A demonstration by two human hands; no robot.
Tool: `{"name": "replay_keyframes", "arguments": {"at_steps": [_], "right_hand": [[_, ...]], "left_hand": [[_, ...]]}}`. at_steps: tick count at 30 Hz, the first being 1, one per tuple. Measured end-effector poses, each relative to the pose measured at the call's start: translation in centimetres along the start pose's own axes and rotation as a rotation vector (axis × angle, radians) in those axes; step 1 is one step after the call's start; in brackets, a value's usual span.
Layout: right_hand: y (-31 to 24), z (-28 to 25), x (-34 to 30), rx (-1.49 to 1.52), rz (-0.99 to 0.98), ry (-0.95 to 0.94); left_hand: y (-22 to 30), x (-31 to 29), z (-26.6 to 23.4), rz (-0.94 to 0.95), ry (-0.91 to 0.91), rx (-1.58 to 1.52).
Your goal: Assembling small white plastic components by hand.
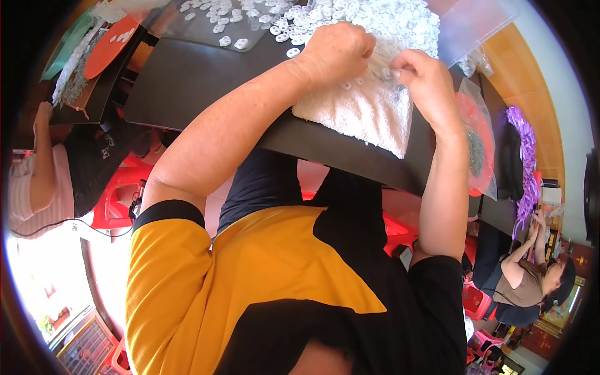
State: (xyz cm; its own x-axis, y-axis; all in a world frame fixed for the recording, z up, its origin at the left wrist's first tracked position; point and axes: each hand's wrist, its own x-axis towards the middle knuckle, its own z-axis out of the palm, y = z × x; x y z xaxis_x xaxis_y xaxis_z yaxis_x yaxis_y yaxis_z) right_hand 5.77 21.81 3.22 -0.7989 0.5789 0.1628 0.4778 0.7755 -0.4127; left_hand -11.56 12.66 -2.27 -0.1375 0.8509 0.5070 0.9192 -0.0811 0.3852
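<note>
A white terry towel (369,115) lies on the dark table and hangs toward its near edge. Small white oval plastic pieces (400,22) are heaped at its far end, and a few rest on the cloth. My left hand (337,53) is curled closed over the towel's left side, beside the heap; whatever its fingertips hold is hidden. On the other side, my right hand (430,81) pinches thumb and forefinger together above the towel. Something small and whitish shows at that pinch, too tiny to name.
A clear sheet (181,25) with more white pieces lies at far left. A red tray in a plastic bag (478,150) stands at right, near purple ribbons (528,150). A red disc (112,47) sits at the left. Other people sit at both sides.
</note>
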Motion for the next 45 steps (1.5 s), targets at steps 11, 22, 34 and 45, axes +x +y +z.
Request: {"name": "replay_keyframes", "arguments": {"at_steps": [11, 22, 34, 45], "right_hand": [[0.9, 0.6, 0.1, 0.002, -0.219, 0.073], [2.0, 0.5, -2.4, -0.016, -0.286, 0.145], [2.0, 0.7, -3.3, 0.248, -0.241, 0.158], [0.5, 1.3, -2.6, 0.724, -0.016, 0.139]], "left_hand": [[0.3, 0.2, -0.2, -0.023, 0.008, -0.039], [0.5, -0.1, 0.0, 0.072, -0.089, 0.031], [1.4, -0.2, -0.8, -0.078, -0.033, -0.528], [2.7, -0.2, -3.0, -0.413, -0.316, -1.009]]}}
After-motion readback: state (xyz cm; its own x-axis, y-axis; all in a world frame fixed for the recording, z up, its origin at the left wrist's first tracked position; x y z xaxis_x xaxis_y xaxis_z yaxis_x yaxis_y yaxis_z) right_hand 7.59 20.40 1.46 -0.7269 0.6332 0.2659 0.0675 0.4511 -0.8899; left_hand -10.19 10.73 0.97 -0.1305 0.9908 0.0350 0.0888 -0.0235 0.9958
